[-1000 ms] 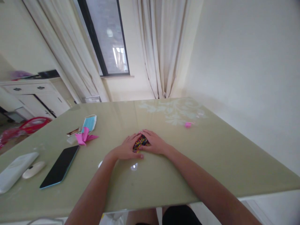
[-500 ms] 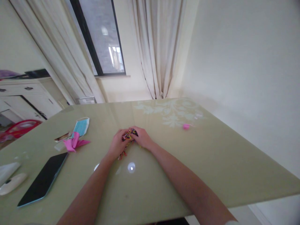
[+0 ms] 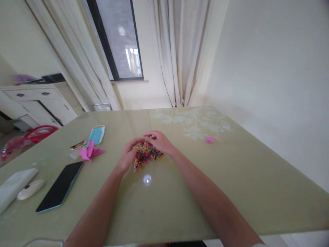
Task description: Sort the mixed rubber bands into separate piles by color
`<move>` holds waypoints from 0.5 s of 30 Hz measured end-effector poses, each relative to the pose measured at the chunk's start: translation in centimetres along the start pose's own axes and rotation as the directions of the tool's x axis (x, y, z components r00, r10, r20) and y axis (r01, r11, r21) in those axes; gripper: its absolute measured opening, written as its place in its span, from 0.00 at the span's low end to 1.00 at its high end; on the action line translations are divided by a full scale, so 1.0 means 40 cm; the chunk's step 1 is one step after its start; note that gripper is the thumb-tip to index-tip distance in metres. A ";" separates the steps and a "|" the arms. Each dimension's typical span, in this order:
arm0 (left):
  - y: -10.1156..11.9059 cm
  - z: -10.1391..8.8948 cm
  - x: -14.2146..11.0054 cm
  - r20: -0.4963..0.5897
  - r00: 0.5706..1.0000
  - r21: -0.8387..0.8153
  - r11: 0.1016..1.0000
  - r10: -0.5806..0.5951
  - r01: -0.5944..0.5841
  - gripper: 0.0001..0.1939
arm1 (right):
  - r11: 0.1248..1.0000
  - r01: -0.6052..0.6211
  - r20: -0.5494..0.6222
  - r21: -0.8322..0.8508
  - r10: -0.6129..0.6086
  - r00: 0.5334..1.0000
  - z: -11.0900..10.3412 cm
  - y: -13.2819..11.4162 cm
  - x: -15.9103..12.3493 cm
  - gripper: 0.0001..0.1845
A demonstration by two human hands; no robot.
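Observation:
A loose heap of small colourful elastic bands lies on the pale green table, in the middle. My left hand curls round the heap's left side, with a yellow band at its fingertips. My right hand reaches over the heap's far side, fingers pressed together on the bands. The fingertips of the two hands nearly meet above the heap. Some bands spill out towards me below the hands.
On the left of the table lie a black phone, a folded pink paper shape, a blue face mask, a white mouse and a white case. A small pink object sits at the far right. A white cabinet stands beyond.
The hands had pressed the bands into a tight bunch and lifted it; now the bunch has loosened and spread over the table between them. The camera shifted slightly.

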State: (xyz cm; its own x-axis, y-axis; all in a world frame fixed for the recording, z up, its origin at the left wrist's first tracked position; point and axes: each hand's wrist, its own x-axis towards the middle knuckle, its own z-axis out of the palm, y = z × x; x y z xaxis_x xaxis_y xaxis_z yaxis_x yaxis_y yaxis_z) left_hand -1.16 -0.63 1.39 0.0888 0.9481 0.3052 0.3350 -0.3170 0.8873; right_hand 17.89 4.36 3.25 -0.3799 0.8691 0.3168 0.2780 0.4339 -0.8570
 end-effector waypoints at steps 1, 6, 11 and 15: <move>0.000 -0.003 -0.005 0.022 1.000 0.075 0.997 0.013 -0.014 0.21 | 1.000 -0.020 0.063 0.006 0.019 0.998 -0.007 -0.001 -0.001 0.11; -0.001 0.006 -0.027 0.117 0.991 0.537 0.835 0.069 -0.122 0.18 | 0.997 -0.031 0.231 -0.071 0.047 0.972 -0.048 -0.009 -0.004 0.13; -0.022 0.020 -0.031 0.185 0.976 0.594 0.778 0.117 -0.206 0.21 | 0.972 -0.023 0.183 -0.232 0.067 0.981 -0.091 -0.033 -0.013 0.17; -0.037 0.029 -0.029 0.115 0.982 0.604 0.775 0.148 -0.188 0.24 | 0.980 -0.017 0.230 -0.199 0.064 0.971 -0.105 -0.047 -0.039 0.16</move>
State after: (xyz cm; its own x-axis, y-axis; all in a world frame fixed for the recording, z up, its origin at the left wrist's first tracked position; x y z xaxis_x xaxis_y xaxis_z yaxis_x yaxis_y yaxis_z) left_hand -0.68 -1.25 -0.68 0.2450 0.8869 0.3917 0.8093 -0.4096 0.4211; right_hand 21.66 3.17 6.07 -0.5545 0.8168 0.1596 0.4545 0.4578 -0.7640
